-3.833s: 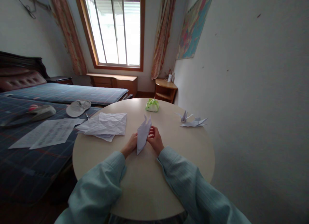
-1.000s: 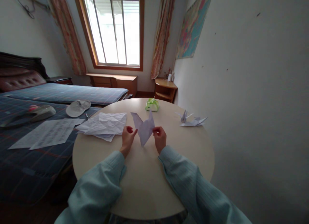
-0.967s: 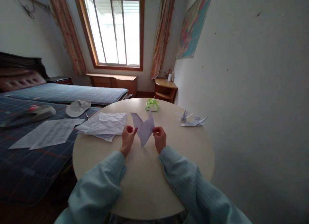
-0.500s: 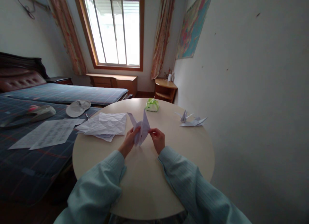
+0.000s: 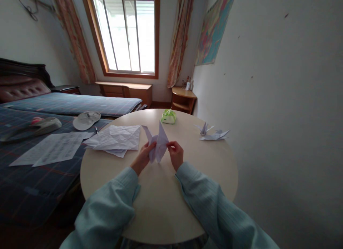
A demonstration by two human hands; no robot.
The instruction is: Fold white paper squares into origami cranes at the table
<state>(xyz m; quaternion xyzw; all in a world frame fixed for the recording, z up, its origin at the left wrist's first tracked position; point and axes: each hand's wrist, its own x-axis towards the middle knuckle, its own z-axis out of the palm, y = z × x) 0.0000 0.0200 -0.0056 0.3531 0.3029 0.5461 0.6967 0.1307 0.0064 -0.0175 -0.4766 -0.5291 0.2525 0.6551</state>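
Observation:
A white folded paper crane (image 5: 161, 143) is held above the middle of the round table (image 5: 163, 195). My left hand (image 5: 144, 155) is closed on its left side, thumb in front of the lower body. With thumb and fingertips, my right hand (image 5: 175, 153) pinches the edge of the right-hand flap. One narrow point of the paper sticks up to the left, and a taller one rises in the middle. Parts of the lower folds are hidden behind my left fingers.
Creased paper sheets (image 5: 118, 137) lie on the table's left. A green tissue pack (image 5: 168, 116) stands at the far edge. Finished-looking paper cranes (image 5: 214, 134) sit at the right. A bed (image 5: 34, 184) with a cap (image 5: 86, 120) and printed sheets (image 5: 57, 149) borders the table's left; a wall (image 5: 281, 134) is at the right.
My right hand has shifted very slightly right, drawing the right flap outward. The gap between the two lower parts of the crane is wider. My left hand stays nearly still.

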